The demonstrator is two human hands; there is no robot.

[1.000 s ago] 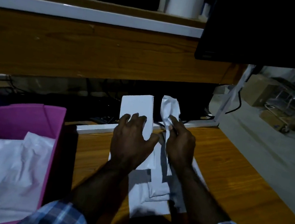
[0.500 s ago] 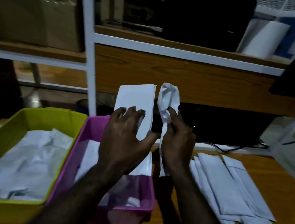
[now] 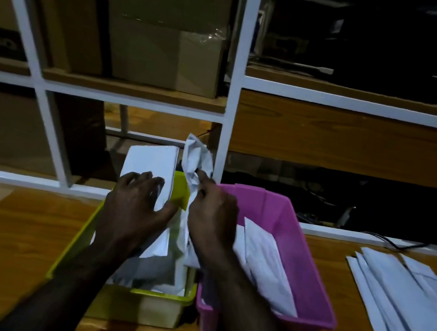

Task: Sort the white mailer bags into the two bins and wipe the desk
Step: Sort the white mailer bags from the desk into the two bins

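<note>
Both hands are raised over the two bins, each with a white mailer bag. Left hand (image 3: 135, 209) grips a flat mailer bag (image 3: 153, 165): its fingers curl over the front face and the thumb comes round the right edge. That bag stands nearly upright, long axis running up and away from the person, its top edge well above the fingertips and its lower end showing below the palm, over the yellow-green bin (image 3: 118, 298). Right hand (image 3: 212, 217) pinches a crumpled mailer bag (image 3: 196, 161) between thumb and fingers; the wrinkled upper part sticks up past the fingertips, and a narrow strip of it hangs down along the inner side of the hand, so its long axis is also roughly vertical. The two bags are just beside each other, almost touching near the top.

Under the hands, the yellow-green bin sits on the wooden bench (image 3: 10, 230) with the pink bin (image 3: 307, 268) touching its right side; both already contain white mailer bags (how many, the dim light does not let me tell). Well apart to the right, a fanned stack of flat mailer bags (image 3: 405, 309) lies on the bench, long axes running from near right to far left. A white-framed shelf unit (image 3: 236, 81) stands behind the bench.
</note>
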